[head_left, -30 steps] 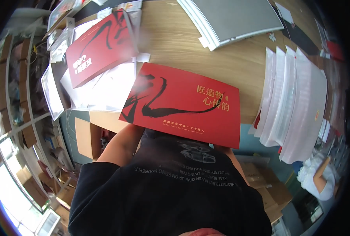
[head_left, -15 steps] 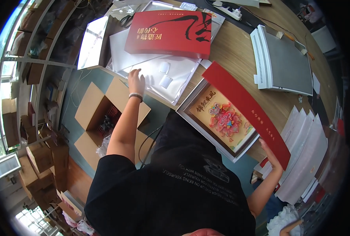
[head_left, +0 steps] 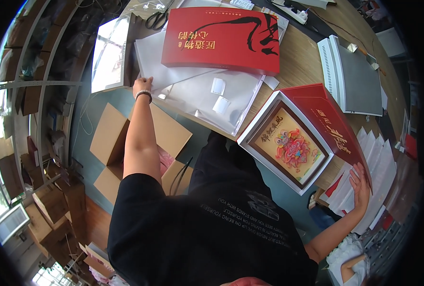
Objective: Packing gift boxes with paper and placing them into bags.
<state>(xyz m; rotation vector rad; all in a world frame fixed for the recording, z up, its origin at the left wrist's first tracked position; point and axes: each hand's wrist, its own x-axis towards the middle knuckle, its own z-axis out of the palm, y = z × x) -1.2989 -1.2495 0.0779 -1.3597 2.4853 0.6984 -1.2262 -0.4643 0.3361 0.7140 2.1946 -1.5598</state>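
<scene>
My left hand (head_left: 143, 86) is closed at the near left corner of a white sheet (head_left: 147, 59), fingers pinched on its edge. That sheet lies over clear plastic sleeves (head_left: 204, 107) and partly under a closed red gift box (head_left: 221, 40). To the right, an open gift box (head_left: 250, 138) sits at the table edge, showing a framed picture (head_left: 293, 148) of a colourful lion-like figure inside. Its red lid (head_left: 326, 114) is swung back to the right. My right hand (head_left: 359, 186) rests against the lid's near end, fingers stretched out and apart.
An open cardboard carton (head_left: 109, 136) stands on the floor below my left arm. A glossy panel (head_left: 109, 55) and black scissors (head_left: 157, 19) lie at the far left of the table. A grey device (head_left: 352, 78) and stacked white sheets (head_left: 381, 167) are at the right.
The red lid has swung wider open to the right, with my right hand following it. My left hand has gone from spread above the sleeves to closed at the sheet's corner.
</scene>
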